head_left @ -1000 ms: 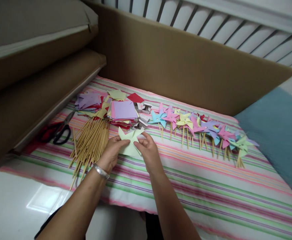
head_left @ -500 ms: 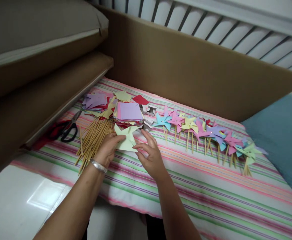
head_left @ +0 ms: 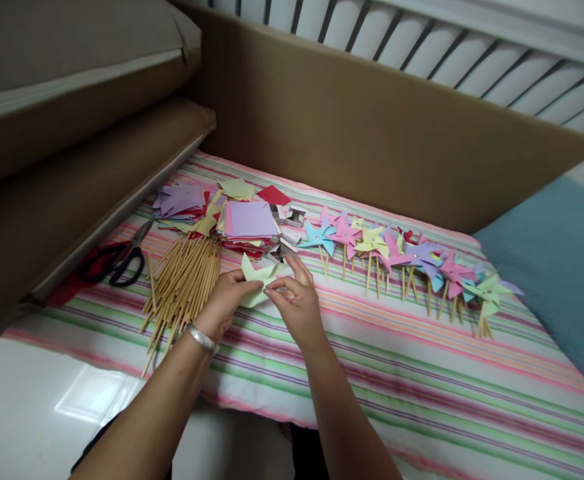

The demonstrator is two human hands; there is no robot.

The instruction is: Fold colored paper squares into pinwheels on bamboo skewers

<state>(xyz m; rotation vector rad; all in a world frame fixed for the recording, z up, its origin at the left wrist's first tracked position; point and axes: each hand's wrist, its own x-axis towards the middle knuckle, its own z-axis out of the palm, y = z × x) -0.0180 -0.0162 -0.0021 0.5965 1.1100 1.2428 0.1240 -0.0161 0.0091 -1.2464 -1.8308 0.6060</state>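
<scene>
Green paper (head_left: 255,280) | left hand (head_left: 227,300) pinching its edge | right hand (head_left: 295,300) pinching a folded tip

Your left hand (head_left: 226,301) and right hand (head_left: 296,303) pinch pale green paper (head_left: 256,279). The cloth (head_left: 397,373) under them is striped pink, green, purple and white. The pinwheels (head_left: 402,257) run blue, pink, yellow, purple and pale green (a lilac sheet tops the paper stack (head_left: 249,220)). The sticks (head_left: 182,283) are tan, the scissors (head_left: 117,257) black-handled, your bracelet (head_left: 201,339) silver.
</scene>
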